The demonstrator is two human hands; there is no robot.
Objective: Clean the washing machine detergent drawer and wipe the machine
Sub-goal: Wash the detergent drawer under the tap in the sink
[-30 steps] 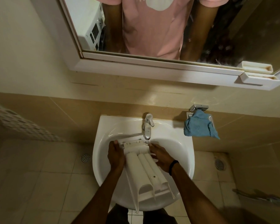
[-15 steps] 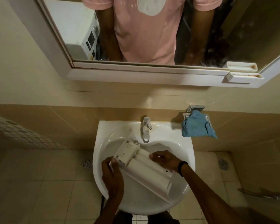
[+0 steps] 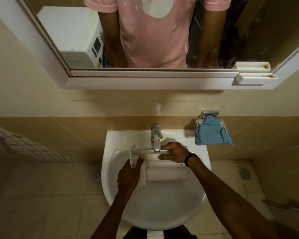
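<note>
One white detergent drawer [image 3: 164, 171] lies crosswise, low in the centre of the frame, over the bowl of the one white sink [image 3: 154, 209]. Its long rounded compartments run left to right, and its end panel stands upright at the left.

Both hands hold it. The left hand [image 3: 129, 171] comes up from the bottom of the frame and grips that left end, thumb pressed on the panel and fingers wrapped behind it. The right hand [image 3: 175, 155], with one dark wristband [image 3: 190, 159], reaches in from the lower right and pinches the drawer's far edge, fingers stretched along it and thumb on the near side.

One chrome tap [image 3: 156, 138] stands at the sink's back rim, its spout just above the drawer's far edge. One blue cloth [image 3: 212, 133] hangs on a wall holder to the right of the tap. Two round floor drains show, one left of the sink [image 3: 97, 177] and one right [image 3: 244, 173]. In the mirror [image 3: 257, 31] at the top, one white washing machine [image 3: 79, 42] is reflected at upper left.
</note>
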